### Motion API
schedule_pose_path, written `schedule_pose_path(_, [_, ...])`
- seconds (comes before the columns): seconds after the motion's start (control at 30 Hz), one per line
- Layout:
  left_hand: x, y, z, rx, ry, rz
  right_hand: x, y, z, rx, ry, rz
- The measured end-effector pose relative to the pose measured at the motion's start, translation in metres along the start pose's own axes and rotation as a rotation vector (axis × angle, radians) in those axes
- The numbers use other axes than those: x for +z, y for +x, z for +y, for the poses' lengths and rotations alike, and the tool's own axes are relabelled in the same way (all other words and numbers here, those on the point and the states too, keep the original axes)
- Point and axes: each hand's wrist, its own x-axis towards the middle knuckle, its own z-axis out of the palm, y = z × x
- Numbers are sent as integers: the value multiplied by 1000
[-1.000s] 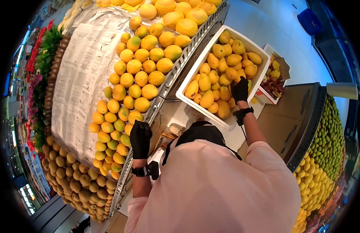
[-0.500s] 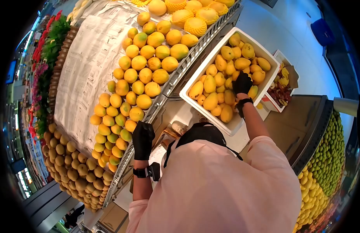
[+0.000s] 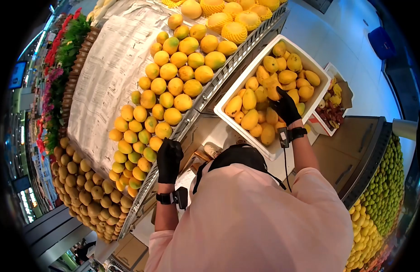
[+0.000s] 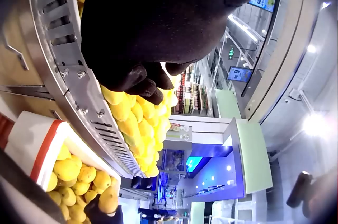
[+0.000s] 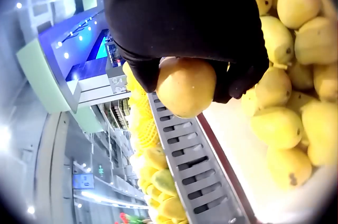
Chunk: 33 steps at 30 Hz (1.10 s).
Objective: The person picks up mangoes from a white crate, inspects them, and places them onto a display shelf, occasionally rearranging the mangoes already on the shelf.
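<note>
My black-gloved right hand (image 3: 286, 105) is over the white foam box (image 3: 228, 122), which is full of yellow mangoes. It grips a round yellow-orange mango (image 5: 186, 86) between thumb and fingers. In the left wrist view, part of this hand shows beside the box's mangoes (image 4: 67, 170). My left hand (image 3: 169, 158), also in a black glove, is at the metal rail of the display, close to the laid-out mangoes (image 3: 163, 130). Its fingers (image 4: 138, 78) are loosely curled with nothing seen in them.
Mangoes in rows lie on a paper-covered slope (image 3: 105, 68), with netted fruit (image 3: 235, 31) at its top. Brown round fruit (image 3: 94, 192) fills the near left. Behind the foam box stands a carton of scraps (image 3: 330, 104). A slotted rail (image 3: 205, 97) separates display and box.
My right hand has shifted slightly within the box and turned, and a mango now shows at its fingers. The head view has swung a little. The left hand stays by the rail.
</note>
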Motion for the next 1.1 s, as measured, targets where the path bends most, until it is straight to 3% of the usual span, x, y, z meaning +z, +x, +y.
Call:
schedule_pose_path(0.1, [-3,5,0,-9,-4,-66,27,-17,-5,153,205,-182])
schedule_pose_path(0.33, [-1,11,2,-7,34,-146,78,-34,0,211,339,-437])
schedule_pose_path(0.47, [12,15,4,-6,127,-125,94,-38,10,1,38,-542])
schedule_pose_path(0.5, [16,15,7,-5,221,-171,102,-42,8,56,128,-523])
schedule_pose_path(0.63, [43,20,16,94,467,-308,151,-64,-3,78,16,-531])
schedule_pose_path(0.73, [68,27,7,147,553,-332,176,-67,1,-371,-754,-358])
schedule_pose_path(0.77, [75,29,4,146,583,-332,184,-70,6,-507,-856,-314])
schedule_pose_path(0.9, [89,36,-18,188,409,-365,221,-94,16,-835,-1007,-183])
schedule_pose_path(1.0, [102,36,-23,339,340,-346,236,-109,20,-985,-1105,-146])
schedule_pose_path(1.1, [103,34,-18,262,349,-309,237,-113,29,-999,-1169,-170])
